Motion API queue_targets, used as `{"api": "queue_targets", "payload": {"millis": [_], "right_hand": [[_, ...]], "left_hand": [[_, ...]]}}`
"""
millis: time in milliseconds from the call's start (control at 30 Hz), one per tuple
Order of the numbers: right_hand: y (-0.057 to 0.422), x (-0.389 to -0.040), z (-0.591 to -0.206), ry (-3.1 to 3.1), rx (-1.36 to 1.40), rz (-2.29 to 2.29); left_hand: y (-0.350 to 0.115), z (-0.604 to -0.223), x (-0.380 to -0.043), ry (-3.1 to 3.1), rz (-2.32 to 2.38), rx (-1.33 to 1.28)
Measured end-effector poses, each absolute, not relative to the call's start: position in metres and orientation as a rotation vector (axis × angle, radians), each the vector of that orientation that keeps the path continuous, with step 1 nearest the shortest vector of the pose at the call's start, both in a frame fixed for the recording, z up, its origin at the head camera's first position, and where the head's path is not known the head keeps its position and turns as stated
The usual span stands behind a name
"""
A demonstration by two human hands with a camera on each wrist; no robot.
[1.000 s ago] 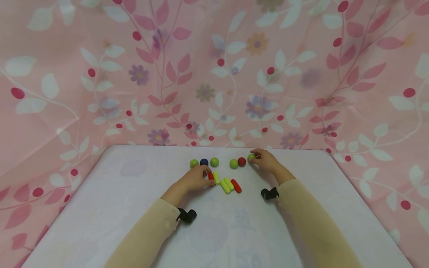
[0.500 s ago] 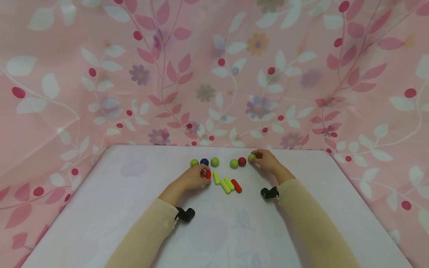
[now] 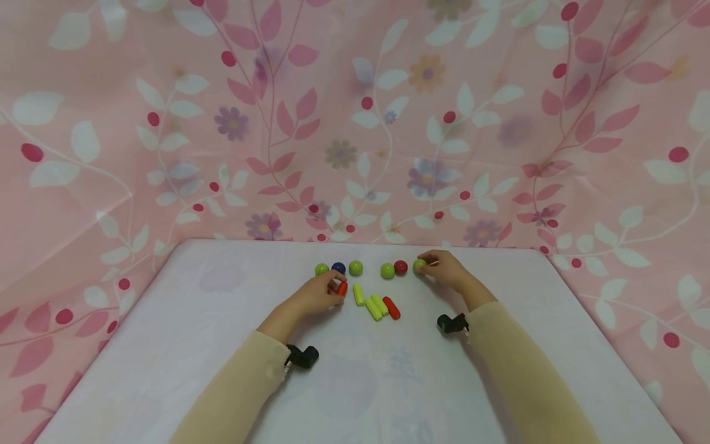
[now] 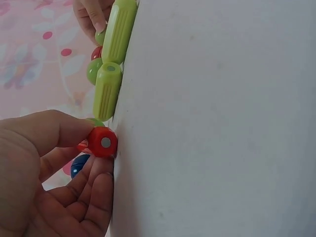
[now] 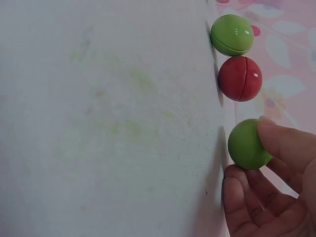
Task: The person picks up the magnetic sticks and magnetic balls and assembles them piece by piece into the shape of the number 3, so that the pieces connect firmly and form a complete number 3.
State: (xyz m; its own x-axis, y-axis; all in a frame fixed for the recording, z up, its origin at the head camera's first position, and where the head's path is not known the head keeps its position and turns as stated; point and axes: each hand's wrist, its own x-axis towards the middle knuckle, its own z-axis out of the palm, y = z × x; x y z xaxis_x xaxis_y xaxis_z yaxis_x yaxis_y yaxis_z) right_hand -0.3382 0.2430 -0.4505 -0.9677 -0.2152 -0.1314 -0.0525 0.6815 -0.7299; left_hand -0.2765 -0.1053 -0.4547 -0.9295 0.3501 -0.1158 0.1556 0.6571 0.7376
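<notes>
1. L hand point(image 3: 314, 295): narrow pinch, thumb + fingers on a red hex-ended stick point(image 4: 103, 142). I get its end face in L wrist view, round silver disc in the middle (nice sharp look at it). Stick sits L of the other sticks, in front of the ball row. Can't tell if it's touching the table point(image 3: 383, 382).
2. R hand point(image 3: 448, 272): narrow pinch too, holding a glossy green ball point(image 5: 246, 144) at the R end of the row. Contact w/ table: can't tell.
3. Rest of balls near far table edge, L to R on my head feed: green ball 1 point(image 3: 321, 269), dk blue ball point(image 3: 338, 267) (partly behind L fingers), green ball 2 point(image 3: 355, 267), gap, green ball 3 point(image 3: 387, 271), red ball point(image 3: 401, 267) right beside it. Red is apart from the R-hand ball.
4. Other sticks, mid table btwn hands: lone yellow-green stick point(image 3: 359, 295), then yellow-green pair point(image 3: 373, 309) side by side, then second red stick point(image 3: 391, 308) just R of the pair.
5. Bkgd: pink floral cloth point(image 3: 344, 172). Beige sleeves point(image 3: 238, 382), blk cam at each cuff.
</notes>
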Motion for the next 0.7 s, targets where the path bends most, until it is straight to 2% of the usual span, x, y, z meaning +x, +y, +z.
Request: {"api": "queue_targets", "payload": {"millis": [700], "right_hand": [[0.248, -0.298, -0.437, 2.518, -0.333, -1.133]], "left_hand": [[-0.114, -0.453, -0.263, 2.655, 1.085, 0.418]]}}
